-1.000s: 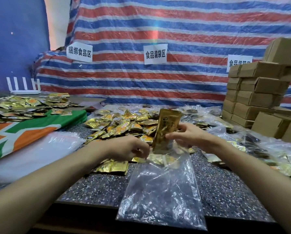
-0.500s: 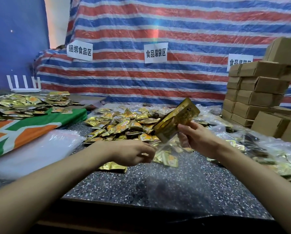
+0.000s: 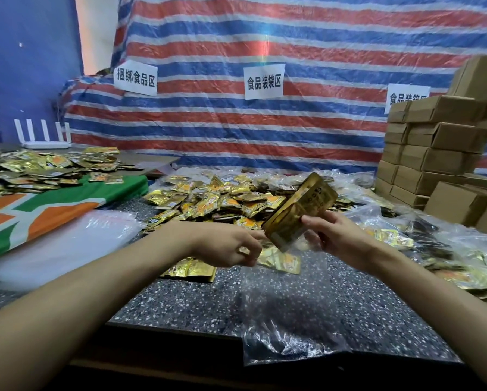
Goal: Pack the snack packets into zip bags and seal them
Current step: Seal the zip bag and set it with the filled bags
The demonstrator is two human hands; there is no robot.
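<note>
Speckled counter (image 3: 180,300): right hand (image 3: 338,235) grips packets (image 3: 298,210), left hand (image 3: 225,244) pinches bag (image 3: 287,320).

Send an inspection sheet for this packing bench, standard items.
Surface: dark speckled tabletop.
Job's things: clear zip bag draped over the front edge; packet stack tilted, lower end at the bag's mouth; loose packet pile behind.
Clutter: second packet heap on a green-orange cloth; empty clear bags left; filled bags right.
Grips: left grip pinches the zip bag's mouth; right grip holds the packet stack.
Cables: nothing seen.
Surroundings: striped tarp with paper signs; cardboard boxes right; white router back left.
</note>
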